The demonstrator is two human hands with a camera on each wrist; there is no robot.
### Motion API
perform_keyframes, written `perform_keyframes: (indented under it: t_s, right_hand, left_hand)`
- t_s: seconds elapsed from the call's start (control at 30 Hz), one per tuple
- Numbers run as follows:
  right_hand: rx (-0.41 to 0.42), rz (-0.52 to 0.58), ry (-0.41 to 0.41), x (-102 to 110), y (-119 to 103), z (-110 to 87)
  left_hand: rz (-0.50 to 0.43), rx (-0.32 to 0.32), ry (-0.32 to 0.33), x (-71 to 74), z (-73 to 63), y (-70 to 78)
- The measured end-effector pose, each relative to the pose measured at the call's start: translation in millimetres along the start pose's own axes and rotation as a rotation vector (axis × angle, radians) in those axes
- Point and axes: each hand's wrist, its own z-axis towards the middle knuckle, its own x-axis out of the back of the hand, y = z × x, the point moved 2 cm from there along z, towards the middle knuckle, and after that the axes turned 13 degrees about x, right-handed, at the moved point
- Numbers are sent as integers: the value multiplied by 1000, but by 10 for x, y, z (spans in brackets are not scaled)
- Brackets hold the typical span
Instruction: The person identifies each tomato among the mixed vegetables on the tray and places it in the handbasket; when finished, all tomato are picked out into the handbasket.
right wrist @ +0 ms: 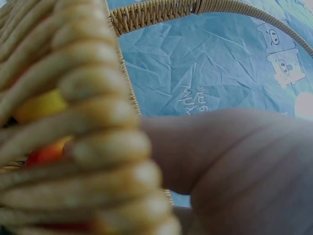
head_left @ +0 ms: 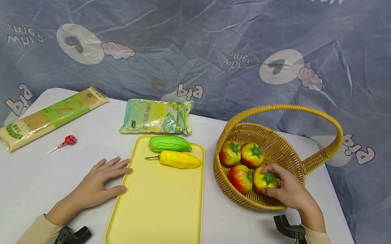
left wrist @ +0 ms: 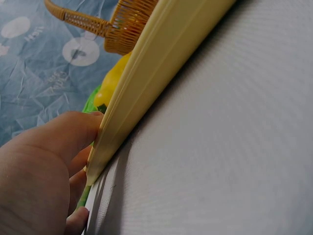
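My right hand (head_left: 291, 191) reaches over the near right rim of the wicker basket (head_left: 233, 195). Its thumb and fingers curl round a yellow-red toy tomato (head_left: 261, 180) with a green leaf top. Several like it lie in the basket, among them a redder tomato (head_left: 238, 179). In the right wrist view the basket's weave (right wrist: 98, 122) hides the fingertips. My left hand (head_left: 100, 183) lies with straight, spread fingers at the left edge of the yellow tray (head_left: 160, 211), touching its rim. On the tray's far end are a green toy vegetable (head_left: 169, 144) and a yellow pepper (head_left: 180, 160).
Behind the tray lies a green-yellow packet (head_left: 157, 117). At the far left are a long noodle packet (head_left: 53, 116) and a red lollipop (head_left: 69, 140). The basket's tall handle (head_left: 292, 108) arches above it. A blue-grey printed cloth (head_left: 196, 30) hangs behind the white table (head_left: 229, 241).
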Motion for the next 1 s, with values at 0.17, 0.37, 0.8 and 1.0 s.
perform_keyframes:
  t_s: [0.17, 0.37, 0.8, 1.0]
  right_hand:
    - [-13, -10, 0, -3, -1, 3]
    - [14, -6, 10, -18, -5, 24]
    - [20, 19, 40, -1, 7, 7]
    - [25, 28, 59, -1, 10, -4]
  left_hand:
    - [1, -1, -2, 7, 4, -1]
    - [1, 4, 0, 18, 1, 0]
    - [-2, -6, 11, 4, 2, 8]
    - [1, -11, 14, 9, 3, 9]
